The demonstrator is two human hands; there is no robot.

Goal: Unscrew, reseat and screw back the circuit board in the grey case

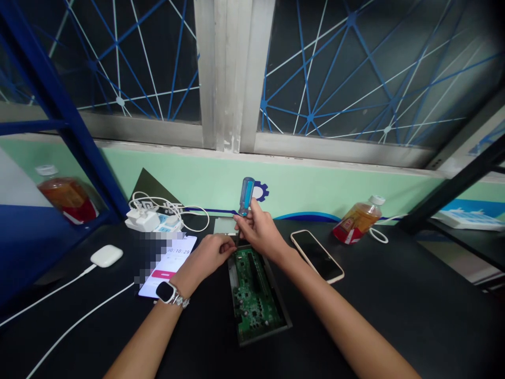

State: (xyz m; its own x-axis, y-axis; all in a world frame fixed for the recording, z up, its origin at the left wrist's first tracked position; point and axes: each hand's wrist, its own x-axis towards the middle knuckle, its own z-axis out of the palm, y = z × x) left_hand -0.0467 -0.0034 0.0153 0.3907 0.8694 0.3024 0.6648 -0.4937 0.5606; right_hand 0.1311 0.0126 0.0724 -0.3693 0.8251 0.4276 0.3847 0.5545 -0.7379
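A screwdriver (246, 193) with a translucent blue handle stands nearly upright in my right hand (258, 229), which grips it by the lower handle and upper shaft. Its tip points down toward the far end of a green circuit board (252, 295) set in a metal tray (287, 322). My left hand (215, 252) is closed at the far left corner of the board, close to the screwdriver's shaft; what its fingertips pinch, if anything, is hidden. A smartwatch (165, 291) is on my left wrist.
A lit phone (168, 268) showing a timer lies left of the board, a dark-screened phone (317, 255) right. White chargers and cables (145, 216), an earbud case (106, 256) and drink bottles (357, 220) sit around. Behind the black table (374, 295) stands a green wall below windows.
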